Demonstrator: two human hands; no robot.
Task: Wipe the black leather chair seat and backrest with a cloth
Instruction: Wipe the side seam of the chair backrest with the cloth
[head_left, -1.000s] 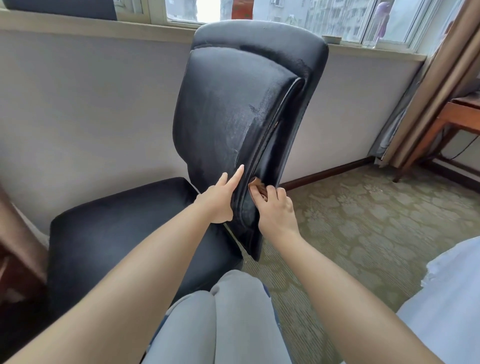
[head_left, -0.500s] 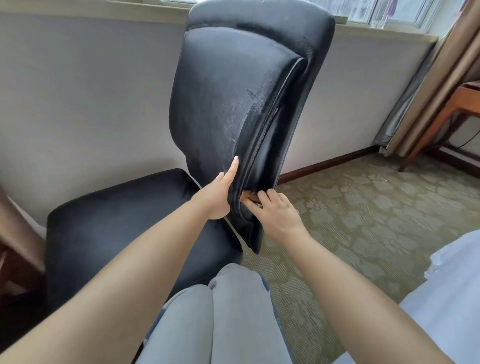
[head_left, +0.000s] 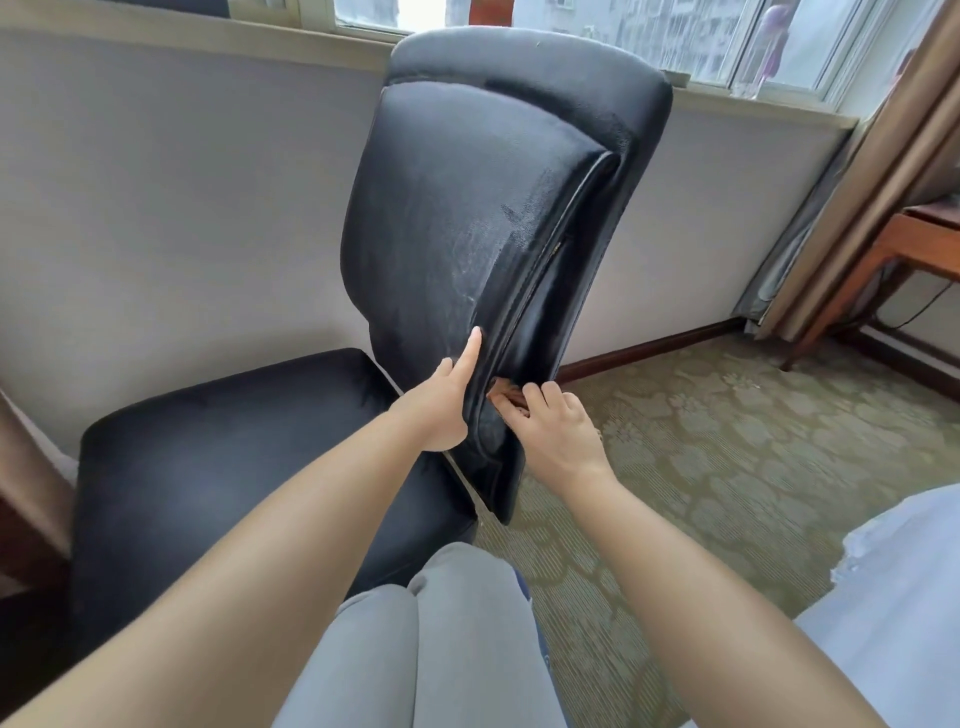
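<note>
The black chair's tall backrest (head_left: 467, 208) rises in front of me, its side edge turned my way, and the seat (head_left: 218, 467) spreads to the lower left. My left hand (head_left: 441, 410) rests on the front pad's lower edge, index finger straight up along the seam. My right hand (head_left: 550, 431) presses a small brown cloth (head_left: 506, 392) into the gap between the front pad and the back shell; only a scrap of the cloth shows past the curled fingers.
A grey wall and window sill (head_left: 753, 104) stand behind the chair. Patterned green carpet (head_left: 727, 467) lies to the right. A wooden table (head_left: 904, 249) and curtain (head_left: 893, 171) are at far right, white bedding (head_left: 909, 597) at lower right. My grey-trousered knee (head_left: 441, 623) is below.
My right hand has slid the cloth a little down the backrest's side gap. The left hand stays on the pad edge. The camera dipped, then tilted back up.
</note>
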